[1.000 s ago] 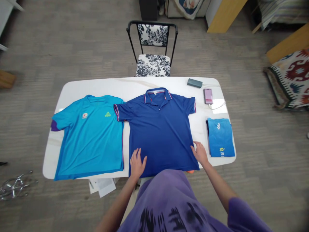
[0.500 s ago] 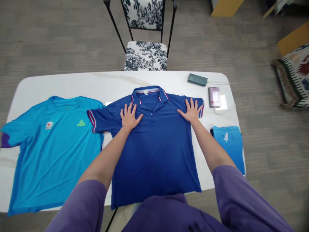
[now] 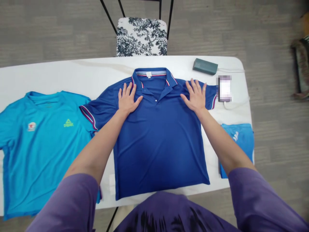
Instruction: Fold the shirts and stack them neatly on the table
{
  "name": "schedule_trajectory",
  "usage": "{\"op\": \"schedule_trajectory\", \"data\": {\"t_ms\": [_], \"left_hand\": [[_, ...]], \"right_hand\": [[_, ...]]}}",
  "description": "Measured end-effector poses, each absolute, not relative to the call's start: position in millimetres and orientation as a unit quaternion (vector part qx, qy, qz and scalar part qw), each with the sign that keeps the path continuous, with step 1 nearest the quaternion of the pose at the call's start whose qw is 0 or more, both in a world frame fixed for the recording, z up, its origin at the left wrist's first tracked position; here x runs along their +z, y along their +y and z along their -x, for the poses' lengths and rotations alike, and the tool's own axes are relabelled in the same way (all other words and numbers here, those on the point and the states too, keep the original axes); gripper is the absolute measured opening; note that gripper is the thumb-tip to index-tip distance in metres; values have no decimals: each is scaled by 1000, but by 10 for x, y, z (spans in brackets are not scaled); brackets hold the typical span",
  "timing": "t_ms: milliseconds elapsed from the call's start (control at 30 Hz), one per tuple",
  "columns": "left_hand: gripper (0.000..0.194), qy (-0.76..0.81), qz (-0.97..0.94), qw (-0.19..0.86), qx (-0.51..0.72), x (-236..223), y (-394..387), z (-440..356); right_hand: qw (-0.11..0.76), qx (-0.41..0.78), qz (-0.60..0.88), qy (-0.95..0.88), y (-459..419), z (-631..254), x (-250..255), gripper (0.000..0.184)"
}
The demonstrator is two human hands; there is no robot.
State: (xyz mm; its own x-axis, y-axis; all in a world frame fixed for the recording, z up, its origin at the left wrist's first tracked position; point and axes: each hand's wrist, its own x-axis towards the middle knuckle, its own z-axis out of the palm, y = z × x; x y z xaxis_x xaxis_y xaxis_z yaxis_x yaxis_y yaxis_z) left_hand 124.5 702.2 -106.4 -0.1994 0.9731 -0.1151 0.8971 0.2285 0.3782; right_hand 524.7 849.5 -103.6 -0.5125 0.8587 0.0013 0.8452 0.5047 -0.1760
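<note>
A dark blue polo shirt (image 3: 159,141) lies face up and spread out, its collar toward the far side of the table. My left hand (image 3: 127,99) rests flat on its left shoulder, just beside the striped collar, fingers spread. On the other shoulder, close to the sleeve, my right hand (image 3: 196,96) lies flat too, fingers apart. Neither hand grips the cloth. To the left, a turquoise T-shirt (image 3: 50,145) is laid out, and the polo's left sleeve overlaps its edge.
The white table (image 3: 96,71) carries a dark grey-green box (image 3: 205,66) and a phone-like device (image 3: 225,88), partly blurred, with a white cable. A folded blue garment (image 3: 241,141) lies at the right edge. Beyond the table stands a patterned chair (image 3: 142,37).
The view has shifted closer and lower over the table. Both hands stay on the polo's shoulders. The polo's hem now lies on the table, farther from my body.
</note>
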Motion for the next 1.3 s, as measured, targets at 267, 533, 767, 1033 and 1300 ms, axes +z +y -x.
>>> {"op": "schedule_trajectory", "data": {"t_ms": [267,533,767,1033,1300], "left_hand": [[98,758,-623,151,121,-1233,7145,-1070],[94,720,-658,163,149,-1296,7283,-1384],[105,723,-658,135,160,-1466,7571,-1541],[106,728,-660,147,114,-1410,7765,-1508],[112,729,-655,156,120,-1186,7809,-1503]], "right_hand": [[35,101,469,-877,8658,-4649,-1391,88],[71,157,431,-885,8307,-3966,-1248,76],[93,154,510,-841,8470,-3644,-1517,95],[115,163,551,-811,8490,-3621,-1538,98],[135,172,544,-810,8471,-3548,-1304,90]]}}
